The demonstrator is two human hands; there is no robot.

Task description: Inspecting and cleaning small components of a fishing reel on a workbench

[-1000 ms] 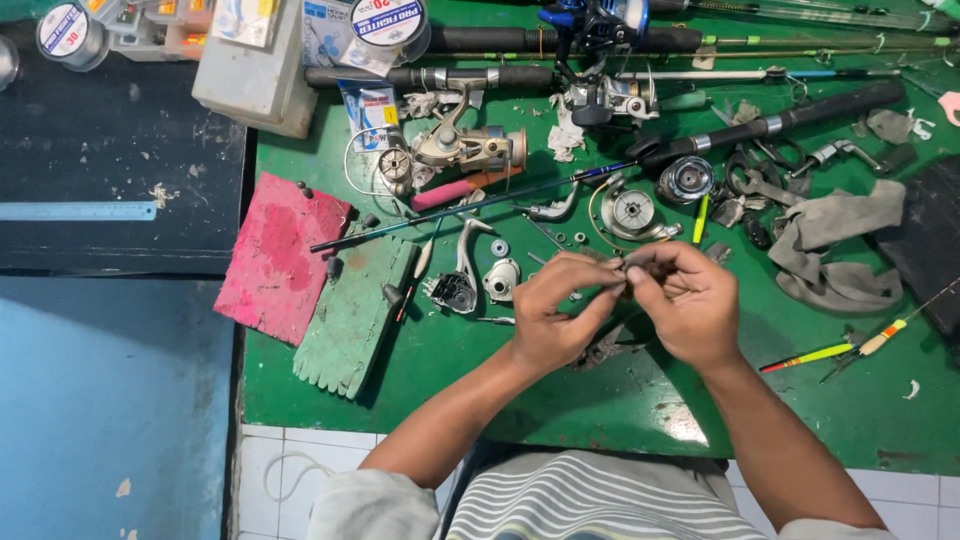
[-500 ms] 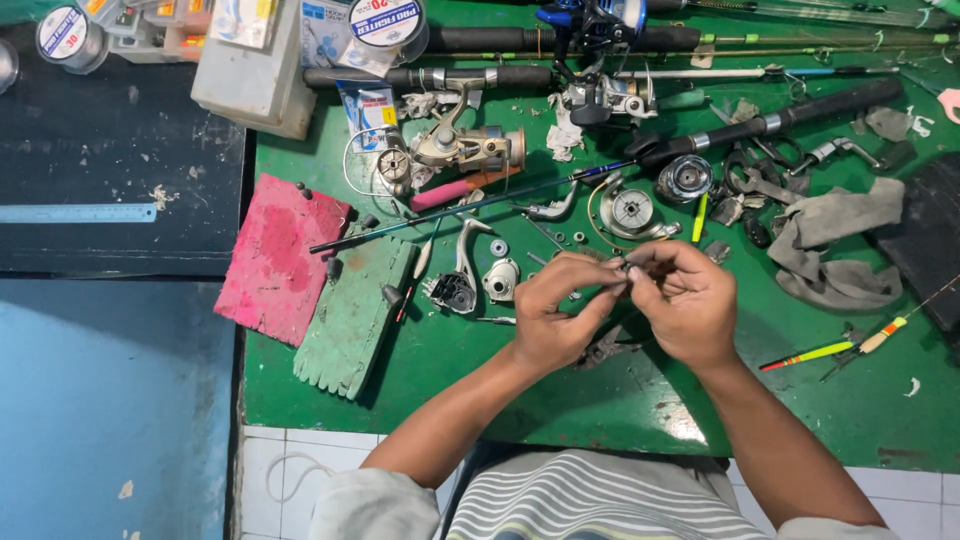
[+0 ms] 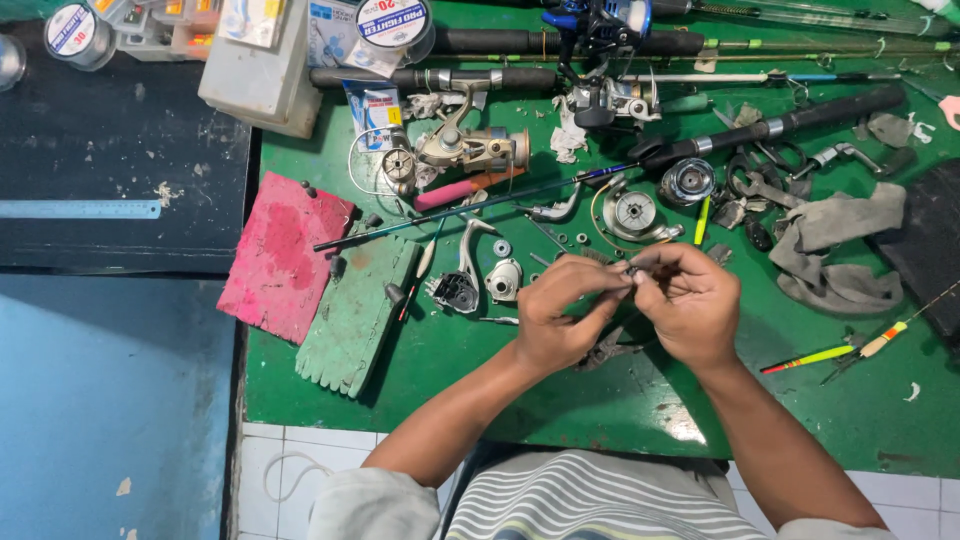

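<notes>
My left hand (image 3: pixel 560 312) and my right hand (image 3: pixel 688 300) meet above a green table (image 3: pixel 620 410), fingertips pinching a small dark metal reel part (image 3: pixel 630 271) between them. Both hands grip it; its exact shape is mostly hidden by the fingers. Just beyond the hands lie a round silver spool (image 3: pixel 634 211), small washers and a dismantled reel body (image 3: pixel 456 290). Dark pliers (image 3: pixel 604 350) lie under my hands.
Fishing rods (image 3: pixel 560 42) and reels (image 3: pixel 470 148) crowd the table's far side. A pink cloth (image 3: pixel 282 255) and a green cloth (image 3: pixel 355 312) lie at left, a grey rag (image 3: pixel 835 250) at right, a yellow float (image 3: pixel 808 357) nearby. A dark bench (image 3: pixel 110 140) with a white box (image 3: pixel 262 70) stands left.
</notes>
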